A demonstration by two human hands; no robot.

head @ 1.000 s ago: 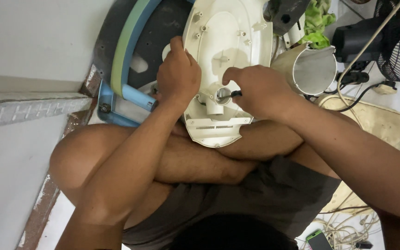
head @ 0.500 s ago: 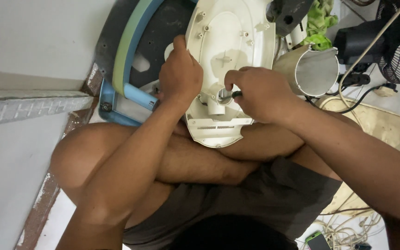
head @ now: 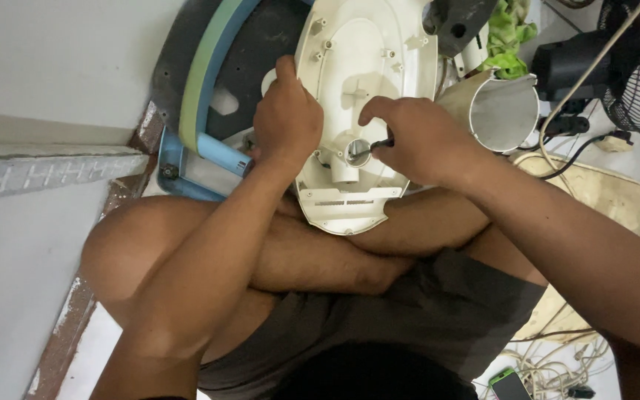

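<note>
Head view is showing a person sitting cross-legged on the floor, with the grey wall [head: 46, 67] filling the frame from nine to eleven o'clock. Leaning against it at twelve o'clock is lying a dark round fan guard [head: 187, 67] with a pale green and blue rim. At the centre, a white plastic fan base cover [head: 368, 74] is resting upside down on the person's crossed legs, its ribbed inner side facing up. At two o'clock of the cover a cream plastic tube [head: 501, 111] is lying on its side, open end toward the camera, and a black fan [head: 635, 59] is standing at the far two o'clock corner. The left hand [head: 287, 118] is closing over the cover's nine o'clock edge, fingers curled around it and steadying it. The right hand [head: 424, 137] is gripping, fingers wrapped tight, a dark-handled screwdriver [head: 379, 145], whose tip is reaching into a round socket near the cover's six o'clock end.
</note>
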